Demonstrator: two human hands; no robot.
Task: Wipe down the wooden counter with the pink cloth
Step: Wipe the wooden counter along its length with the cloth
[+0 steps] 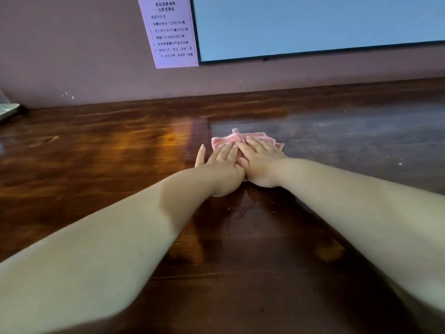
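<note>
Both hands flat, fingers straight: left hand & right hand side by side on crumpled pink cloth, dull unwiped dark wooden worktop to the right.

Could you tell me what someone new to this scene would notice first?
Two bare forearms reach out to mid-counter, where the left hand and right hand press flat, side by side, on a pink cloth. The wooden counter gleams around them. Behind, a pink printed notice hangs beside a pale screen.
</note>
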